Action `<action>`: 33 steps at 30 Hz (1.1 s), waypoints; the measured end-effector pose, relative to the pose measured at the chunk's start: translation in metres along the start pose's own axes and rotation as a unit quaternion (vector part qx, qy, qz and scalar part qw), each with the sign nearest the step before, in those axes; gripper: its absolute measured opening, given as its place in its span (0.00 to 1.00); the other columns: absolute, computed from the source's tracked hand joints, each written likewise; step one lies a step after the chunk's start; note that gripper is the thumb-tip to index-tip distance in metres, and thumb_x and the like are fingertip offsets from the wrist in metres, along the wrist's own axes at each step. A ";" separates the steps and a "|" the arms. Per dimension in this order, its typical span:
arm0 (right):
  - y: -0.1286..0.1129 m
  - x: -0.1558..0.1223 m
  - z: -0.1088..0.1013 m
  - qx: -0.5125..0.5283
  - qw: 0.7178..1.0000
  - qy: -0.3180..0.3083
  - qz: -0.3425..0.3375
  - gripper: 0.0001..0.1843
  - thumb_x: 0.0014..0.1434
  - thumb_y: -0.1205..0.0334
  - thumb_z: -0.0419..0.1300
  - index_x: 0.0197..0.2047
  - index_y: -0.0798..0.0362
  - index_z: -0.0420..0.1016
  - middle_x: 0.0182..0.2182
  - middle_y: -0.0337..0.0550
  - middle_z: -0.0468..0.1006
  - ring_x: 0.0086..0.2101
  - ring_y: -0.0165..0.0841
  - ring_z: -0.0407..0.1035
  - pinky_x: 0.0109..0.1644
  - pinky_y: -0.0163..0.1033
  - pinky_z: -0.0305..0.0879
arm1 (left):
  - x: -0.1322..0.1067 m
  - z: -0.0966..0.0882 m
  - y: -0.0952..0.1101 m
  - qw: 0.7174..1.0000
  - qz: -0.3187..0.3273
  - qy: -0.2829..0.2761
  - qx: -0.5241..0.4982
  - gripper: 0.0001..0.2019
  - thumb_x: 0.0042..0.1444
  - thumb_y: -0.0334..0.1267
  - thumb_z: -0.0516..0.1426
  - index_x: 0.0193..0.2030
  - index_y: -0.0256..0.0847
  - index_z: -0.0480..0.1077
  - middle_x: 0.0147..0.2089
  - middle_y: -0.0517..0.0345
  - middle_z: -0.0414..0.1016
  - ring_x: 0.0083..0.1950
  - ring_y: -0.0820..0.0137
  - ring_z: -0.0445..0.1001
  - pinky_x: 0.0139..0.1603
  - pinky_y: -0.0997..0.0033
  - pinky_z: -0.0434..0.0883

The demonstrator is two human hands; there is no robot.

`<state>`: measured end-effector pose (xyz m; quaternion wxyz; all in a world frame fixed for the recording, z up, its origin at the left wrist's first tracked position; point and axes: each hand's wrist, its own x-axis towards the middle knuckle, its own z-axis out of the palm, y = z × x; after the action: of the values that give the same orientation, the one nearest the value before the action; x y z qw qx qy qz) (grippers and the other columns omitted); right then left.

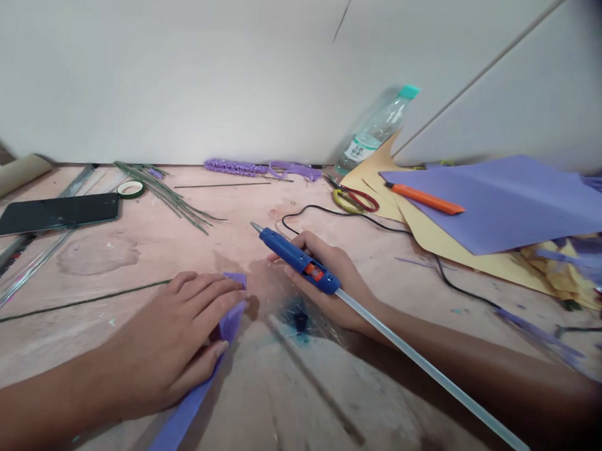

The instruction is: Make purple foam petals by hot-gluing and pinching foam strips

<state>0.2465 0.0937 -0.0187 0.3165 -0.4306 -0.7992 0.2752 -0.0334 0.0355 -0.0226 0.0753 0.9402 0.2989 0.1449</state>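
Note:
My right hand (329,279) grips a blue glue gun (300,260) with an orange trigger, its metal nozzle pointing to the far left. A long clear glue stick (424,368) sticks out of its back toward me. My left hand (179,333) lies flat on a strip of purple paper (196,396) on the wooden table, fingers pressing its folded far end. The gun's nozzle is a short way beyond the left hand's fingertips, not touching the paper.
A black phone (57,212), a tape roll (130,188) and green wires (168,194) lie at the far left. Scissors (354,200), a plastic bottle (376,131), an orange cutter (423,198) and purple and yellow sheets (504,206) fill the right. A black cord (428,256) crosses the table.

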 end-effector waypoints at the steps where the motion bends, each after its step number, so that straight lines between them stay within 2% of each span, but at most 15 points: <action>1: 0.000 0.000 0.000 0.000 1.000 -0.005 -0.002 0.09 0.59 0.62 0.63 0.41 0.50 0.67 0.34 0.40 0.80 0.32 0.36 0.71 0.35 0.38 0.62 | 0.000 0.000 0.000 1.000 -0.002 0.012 -0.009 0.20 0.70 0.34 0.51 0.67 0.35 0.60 0.67 0.41 0.71 0.66 0.53 0.69 0.64 0.48 0.60; 5: 0.000 0.000 0.000 -0.002 1.000 -0.018 -0.008 0.11 0.55 0.64 0.65 0.40 0.50 0.68 0.33 0.39 0.80 0.31 0.35 0.70 0.34 0.37 0.61 | 0.000 0.001 0.001 0.999 0.007 0.031 0.000 0.13 0.70 0.30 0.50 0.59 0.36 0.64 0.64 0.43 0.75 0.64 0.55 0.71 0.61 0.51 0.62; 9: 0.000 -0.001 0.001 0.002 1.000 -0.019 -0.010 0.09 0.57 0.64 0.64 0.41 0.50 0.68 0.34 0.40 0.80 0.31 0.35 0.70 0.35 0.38 0.61 | -0.002 0.001 0.000 0.999 0.019 0.034 0.033 0.11 0.71 0.30 0.49 0.56 0.37 0.66 0.66 0.43 0.74 0.66 0.53 0.69 0.63 0.51 0.59; 12: 0.000 -0.002 0.000 0.009 1.000 -0.017 -0.016 0.08 0.59 0.64 0.63 0.41 0.50 0.68 0.36 0.41 0.81 0.32 0.34 0.72 0.36 0.38 0.64 | -0.004 -0.001 -0.002 0.999 0.025 0.033 0.032 0.12 0.71 0.31 0.49 0.57 0.38 0.67 0.68 0.44 0.71 0.69 0.54 0.66 0.64 0.51 0.57; 17: -0.001 -0.001 0.000 0.014 0.999 0.015 -0.025 0.05 0.63 0.63 0.60 0.41 0.50 0.67 0.38 0.40 0.81 0.33 0.33 0.73 0.38 0.38 0.65 | -0.007 -0.001 -0.006 0.998 0.033 0.034 0.028 0.14 0.71 0.30 0.48 0.59 0.37 0.68 0.65 0.44 0.73 0.67 0.54 0.67 0.64 0.51 0.57; 23: 0.000 0.000 0.001 -0.024 1.000 -0.004 -0.017 0.08 0.58 0.65 0.63 0.40 0.50 0.68 0.33 0.39 0.79 0.30 0.34 0.70 0.35 0.39 0.60 | -0.009 0.001 -0.008 0.999 0.023 0.029 0.017 0.16 0.72 0.32 0.51 0.65 0.39 0.65 0.66 0.48 0.74 0.69 0.57 0.65 0.64 0.52 0.57; 27: 0.001 0.002 0.001 -0.027 0.999 -0.004 -0.017 0.07 0.57 0.66 0.63 0.39 0.51 0.69 0.34 0.39 0.79 0.31 0.34 0.69 0.36 0.39 0.60 | -0.007 -0.001 -0.009 1.000 0.021 0.016 -0.001 0.16 0.71 0.33 0.51 0.64 0.40 0.65 0.65 0.50 0.75 0.67 0.58 0.68 0.63 0.53 0.59; 33: 0.002 0.002 0.001 -0.014 1.000 0.025 0.000 0.08 0.57 0.64 0.64 0.34 0.49 0.66 0.27 0.34 0.69 0.28 0.32 0.62 0.33 0.39 0.58 | -0.005 -0.005 -0.010 1.000 0.017 0.011 -0.018 0.13 0.70 0.33 0.53 0.60 0.39 0.68 0.64 0.47 0.77 0.65 0.57 0.72 0.62 0.52 0.63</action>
<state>0.2458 0.0965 -0.0197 0.3305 -0.4420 -0.7945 0.2535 -0.0441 0.0413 -0.0212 0.0867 0.9418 0.2814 0.1621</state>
